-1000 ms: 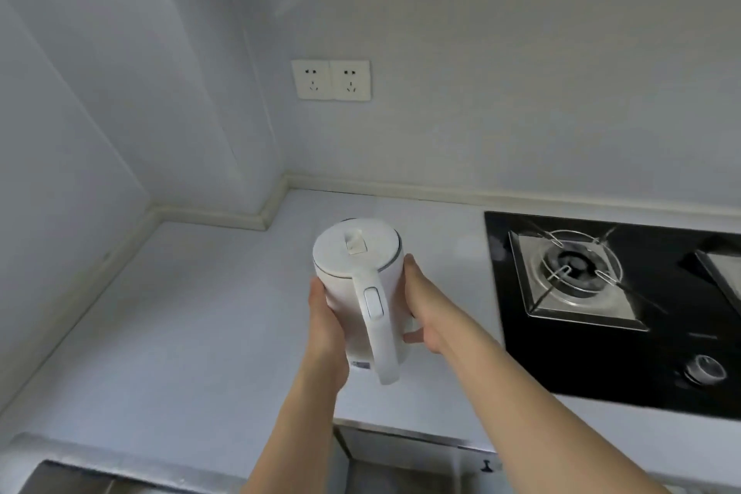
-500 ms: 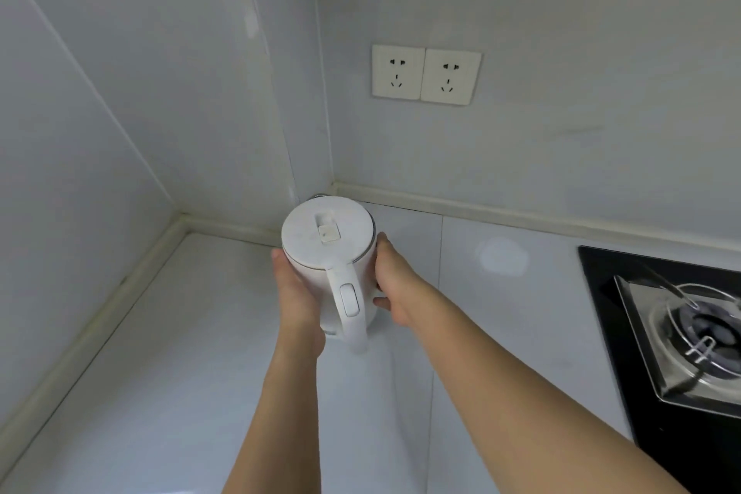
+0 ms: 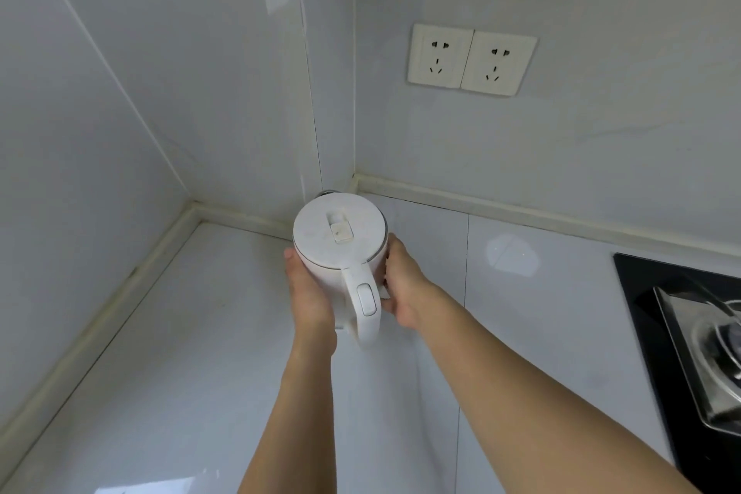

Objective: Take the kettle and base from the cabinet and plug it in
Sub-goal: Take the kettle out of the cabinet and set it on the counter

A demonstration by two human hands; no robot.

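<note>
A white electric kettle (image 3: pixel 339 237) with a closed lid and its handle turned toward me is held upright over the white countertop (image 3: pixel 192 353), near the wall corner. My left hand (image 3: pixel 306 293) grips its left side and my right hand (image 3: pixel 401 285) grips its right side, fingers curled round the body. The kettle's underside and any base are hidden by the body and my hands. Two white wall sockets (image 3: pixel 471 60) sit on the back wall, above and right of the kettle.
A black gas hob (image 3: pixel 677 337) with a metal burner (image 3: pixel 717 349) takes up the right edge of the countertop. Tiled walls close in on the left and behind.
The kettle has travelled with both hands from the counter's front toward the back corner, and my view has moved closer to the wall sockets. Both grips are unchanged.
</note>
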